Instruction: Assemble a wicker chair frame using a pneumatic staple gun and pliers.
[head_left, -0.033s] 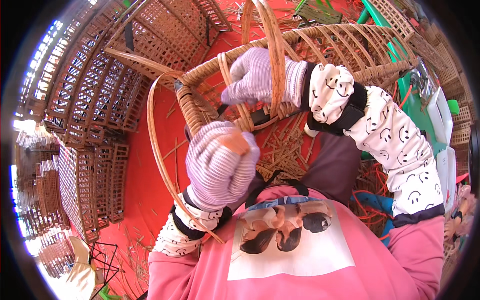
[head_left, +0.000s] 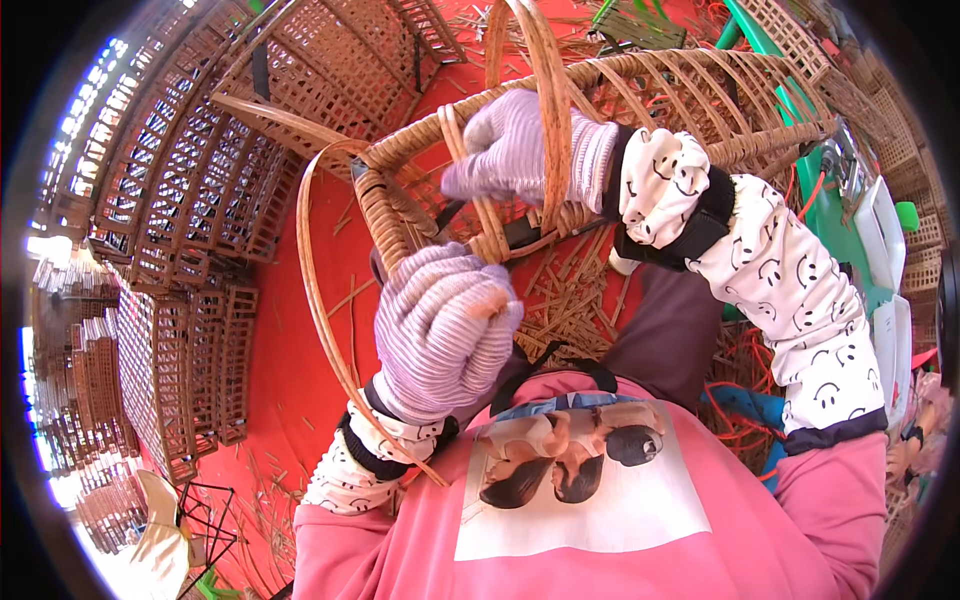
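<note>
A long woven rattan basket [head_left: 770, 145] lies across in front of me, its open ribs and wrapped rim showing. My left hand [head_left: 445, 330], in a lilac striped glove, is closed at the basket's near left corner. A small tan patch shows at its fingers. My right hand [head_left: 520, 150], gloved alike, reaches behind the tall cane handle [head_left: 553, 110]. Its fingers curl at a pale cane strip [head_left: 488, 225] that crosses the basket's end; the thumb stands apart, and the fingertips are partly hidden. A long loose cane [head_left: 312, 270] bows from the corner down over my left forearm.
Stacked openwork baskets [head_left: 190, 150] stand at the left, with another woven basket [head_left: 320, 70] behind. Cut cane scraps [head_left: 575, 300] litter the red floor [head_left: 290, 340]. A green frame [head_left: 835, 230], pale trays [head_left: 880, 230] and orange cords [head_left: 730, 400] are at the right.
My left hand has turned slightly, so less of the tan patch shows. The right hand has shifted slightly upward. The basket looks the same.
</note>
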